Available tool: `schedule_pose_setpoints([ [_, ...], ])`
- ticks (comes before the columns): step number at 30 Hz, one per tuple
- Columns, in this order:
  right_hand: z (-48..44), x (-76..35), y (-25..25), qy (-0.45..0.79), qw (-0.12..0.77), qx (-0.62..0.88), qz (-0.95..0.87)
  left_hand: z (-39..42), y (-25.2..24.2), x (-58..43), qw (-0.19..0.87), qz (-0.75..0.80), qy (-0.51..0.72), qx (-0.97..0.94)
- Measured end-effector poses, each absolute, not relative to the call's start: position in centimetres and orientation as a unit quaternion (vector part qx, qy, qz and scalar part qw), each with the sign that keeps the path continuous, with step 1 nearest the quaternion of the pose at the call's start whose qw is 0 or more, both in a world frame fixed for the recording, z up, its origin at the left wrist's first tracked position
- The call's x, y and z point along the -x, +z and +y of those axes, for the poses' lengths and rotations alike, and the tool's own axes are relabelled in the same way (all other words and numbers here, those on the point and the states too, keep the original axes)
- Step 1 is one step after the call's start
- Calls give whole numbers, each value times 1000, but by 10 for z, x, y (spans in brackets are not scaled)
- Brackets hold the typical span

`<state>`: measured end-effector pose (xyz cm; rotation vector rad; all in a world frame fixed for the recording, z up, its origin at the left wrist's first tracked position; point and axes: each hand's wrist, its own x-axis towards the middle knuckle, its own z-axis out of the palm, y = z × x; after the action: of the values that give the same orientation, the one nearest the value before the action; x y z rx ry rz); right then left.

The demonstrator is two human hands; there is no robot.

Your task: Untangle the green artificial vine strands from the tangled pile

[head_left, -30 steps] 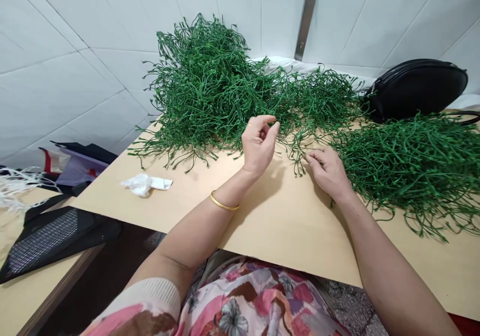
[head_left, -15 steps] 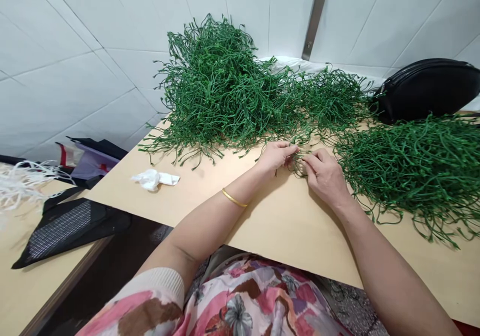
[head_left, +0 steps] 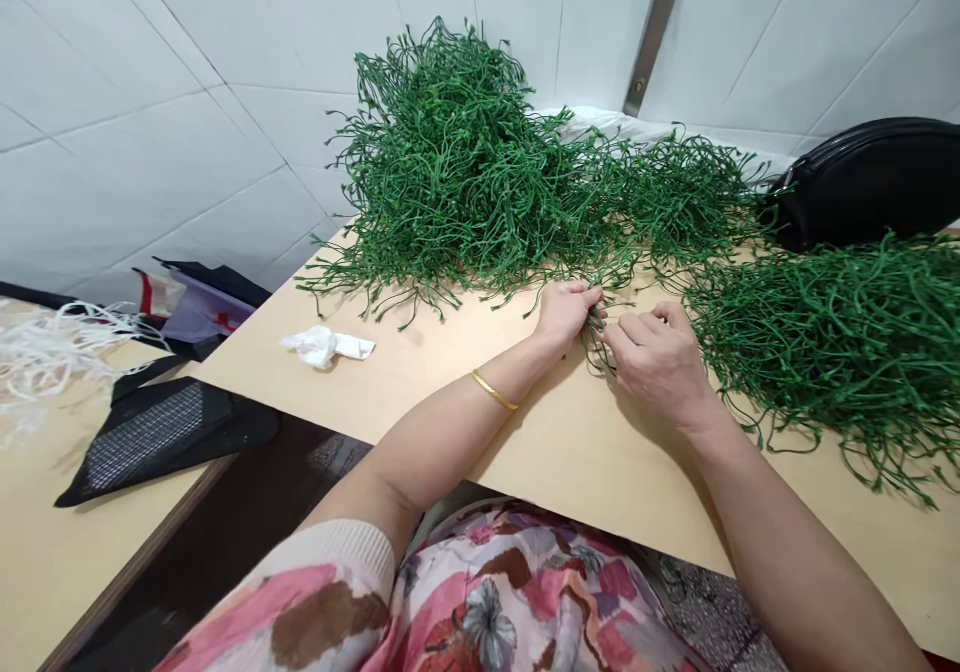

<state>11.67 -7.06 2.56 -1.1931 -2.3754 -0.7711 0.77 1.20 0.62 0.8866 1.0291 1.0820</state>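
My left hand [head_left: 571, 312] pinches a small bunch of thin green stems [head_left: 596, 347] above the tabletop, its fingers closed round them. Close beside it on the right, my right hand [head_left: 651, 357] has its fingers curled together at the same stems; what exactly lies between its fingertips is too small to make out. A tall heap of green plastic stems [head_left: 465, 162] stands behind my hands, running into a lower heap [head_left: 686, 192] at the back. Another large heap [head_left: 840, 342] lies to the right of my right hand.
Crumpled white tissue [head_left: 328, 346] lies on the light wooden table [head_left: 420, 382] at the left. A black bag [head_left: 870, 182] is at the back right. White cords [head_left: 60, 352] and a black mesh item [head_left: 150, 437] lie on a second surface at far left.
The view has shifted slightly, so things sit farther right. My right hand has turned, its fingers more curled and closer to my left hand. My left hand still grips the stems.
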Motion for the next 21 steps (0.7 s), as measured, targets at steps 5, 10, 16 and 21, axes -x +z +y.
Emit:
schedule_pose_setpoints([
  [5,-80,-115,30,-212,254,449,-830,23,6,-2,652,462,461,-386],
  [10,-67,-138,23,-34,426,556,-712,21,0,-4,623,442,469,-443],
  [16,-60,-154,19,72,511,612,-599,20,5,-2,484,483,527,-504],
  [21,-58,-153,18,61,506,585,-630,9,21,6,283,419,611,-609],
])
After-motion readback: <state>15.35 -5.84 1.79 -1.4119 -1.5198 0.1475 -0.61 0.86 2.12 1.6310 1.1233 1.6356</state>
